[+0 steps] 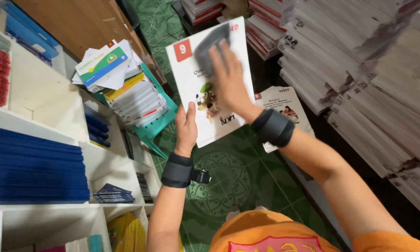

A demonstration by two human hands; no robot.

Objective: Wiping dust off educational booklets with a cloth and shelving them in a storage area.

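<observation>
Booklet (191, 79) between left hand (186, 128), right hand (228, 79)

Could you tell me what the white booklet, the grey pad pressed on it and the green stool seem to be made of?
White booklet: paper with a glossy printed cover, judging by its sheen and thin edge; the left hand holds it. Grey pad under the right hand: probably cloth or sponge, blurred, so uncertain. Green stool: looks like moulded plastic, smooth and evenly coloured.

The right hand (228, 79) and its blurred grey cloth (210, 46) hide the middle of the white booklet (191, 79); at five o'clock, another booklet (287, 109) lies half-covered by the forearm.
</observation>
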